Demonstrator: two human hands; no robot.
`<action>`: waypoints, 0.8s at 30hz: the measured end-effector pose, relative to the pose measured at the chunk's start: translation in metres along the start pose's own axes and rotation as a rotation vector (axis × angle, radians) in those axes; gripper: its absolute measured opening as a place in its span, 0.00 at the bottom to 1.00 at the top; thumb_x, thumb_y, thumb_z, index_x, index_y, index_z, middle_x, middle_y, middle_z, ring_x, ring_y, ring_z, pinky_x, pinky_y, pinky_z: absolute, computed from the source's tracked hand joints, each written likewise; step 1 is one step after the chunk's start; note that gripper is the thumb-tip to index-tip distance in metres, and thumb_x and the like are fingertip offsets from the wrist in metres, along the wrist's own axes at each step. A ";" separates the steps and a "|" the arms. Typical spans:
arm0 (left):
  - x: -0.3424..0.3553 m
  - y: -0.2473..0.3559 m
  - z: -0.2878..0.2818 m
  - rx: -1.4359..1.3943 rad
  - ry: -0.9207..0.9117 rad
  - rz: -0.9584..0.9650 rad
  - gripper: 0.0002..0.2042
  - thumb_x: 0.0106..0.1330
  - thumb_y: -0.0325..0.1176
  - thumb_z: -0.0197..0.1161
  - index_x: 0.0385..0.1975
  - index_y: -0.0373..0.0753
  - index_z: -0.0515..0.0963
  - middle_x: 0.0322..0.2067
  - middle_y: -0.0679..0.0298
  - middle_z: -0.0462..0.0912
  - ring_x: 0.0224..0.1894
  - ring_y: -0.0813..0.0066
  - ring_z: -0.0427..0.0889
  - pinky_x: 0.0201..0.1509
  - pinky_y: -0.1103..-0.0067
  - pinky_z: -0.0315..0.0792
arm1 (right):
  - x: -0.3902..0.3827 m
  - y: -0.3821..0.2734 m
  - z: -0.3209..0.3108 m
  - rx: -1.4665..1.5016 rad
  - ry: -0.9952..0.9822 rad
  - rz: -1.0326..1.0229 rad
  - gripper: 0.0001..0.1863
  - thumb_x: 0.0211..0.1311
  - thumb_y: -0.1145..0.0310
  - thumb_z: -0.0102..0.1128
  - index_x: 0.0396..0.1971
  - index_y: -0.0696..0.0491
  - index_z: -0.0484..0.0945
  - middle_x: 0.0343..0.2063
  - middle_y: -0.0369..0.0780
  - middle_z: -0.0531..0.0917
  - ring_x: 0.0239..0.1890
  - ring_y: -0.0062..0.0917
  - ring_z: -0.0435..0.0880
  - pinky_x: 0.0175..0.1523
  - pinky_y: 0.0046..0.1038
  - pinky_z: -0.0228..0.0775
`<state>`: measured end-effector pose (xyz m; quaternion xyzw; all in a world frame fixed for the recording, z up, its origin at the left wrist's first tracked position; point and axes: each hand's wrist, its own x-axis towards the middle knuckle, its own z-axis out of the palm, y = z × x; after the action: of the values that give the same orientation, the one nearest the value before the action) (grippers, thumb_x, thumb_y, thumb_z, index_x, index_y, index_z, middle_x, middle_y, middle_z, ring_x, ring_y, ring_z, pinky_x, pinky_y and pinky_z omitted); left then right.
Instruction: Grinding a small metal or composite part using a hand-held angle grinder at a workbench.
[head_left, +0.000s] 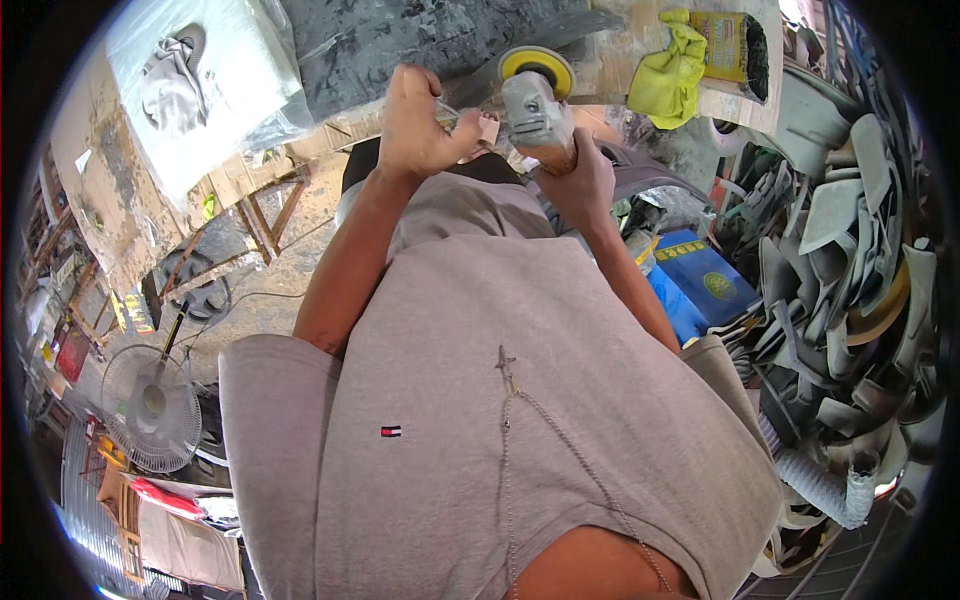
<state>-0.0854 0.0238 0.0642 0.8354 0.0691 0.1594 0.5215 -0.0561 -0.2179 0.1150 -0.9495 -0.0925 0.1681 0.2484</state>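
Note:
In my right hand (582, 185) is a power grinder (540, 110) with a silver-grey head and an orange-brown body. Its round yellow-rimmed disc (537, 70) points away from me, toward the bench. My left hand (418, 130) is closed to the left of the grinder, fingers curled and thumb reaching toward it. A thin grey edge shows between its fingers and thumb; I cannot make out what it belongs to. Just beyond the thumb is a small pinkish-tan piece (488, 130). A dark grey curved sheet (490, 82) lies behind the disc, partly hidden.
The wooden bench (110, 180) bears clear plastic with a grey cloth (175, 85), a dark smeared sheet (390, 40), a yellow-green glove (672, 75) and a yellow tin (725, 50). Grey moulded parts (835, 215) pile up at right, beside a blue packet (705, 275). A fan (150, 405) stands at left.

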 end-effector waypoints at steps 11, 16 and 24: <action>-0.002 0.003 0.001 0.046 -0.004 0.007 0.23 0.47 0.40 0.71 0.34 0.31 0.68 0.34 0.53 0.68 0.38 0.54 0.69 0.41 0.65 0.68 | 0.001 -0.003 -0.001 0.019 0.012 0.004 0.26 0.39 0.66 0.74 0.42 0.53 0.76 0.34 0.49 0.85 0.39 0.49 0.84 0.42 0.43 0.75; -0.001 0.001 -0.002 -0.005 -0.005 -0.033 0.24 0.50 0.40 0.72 0.36 0.30 0.67 0.35 0.52 0.68 0.37 0.55 0.69 0.41 0.66 0.67 | -0.002 -0.002 -0.006 0.147 0.014 0.106 0.27 0.40 0.68 0.72 0.46 0.54 0.76 0.37 0.47 0.85 0.40 0.39 0.87 0.45 0.34 0.76; -0.004 -0.009 -0.005 -0.072 0.010 -0.013 0.23 0.56 0.36 0.71 0.38 0.29 0.65 0.36 0.51 0.66 0.38 0.56 0.67 0.43 0.66 0.65 | -0.006 0.035 -0.045 0.689 -0.531 0.229 0.28 0.40 0.75 0.68 0.47 0.59 0.75 0.36 0.35 0.81 0.37 0.20 0.79 0.45 0.23 0.73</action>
<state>-0.0907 0.0305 0.0571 0.8148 0.0714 0.1624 0.5519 -0.0419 -0.2690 0.1356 -0.7393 0.0139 0.4535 0.4976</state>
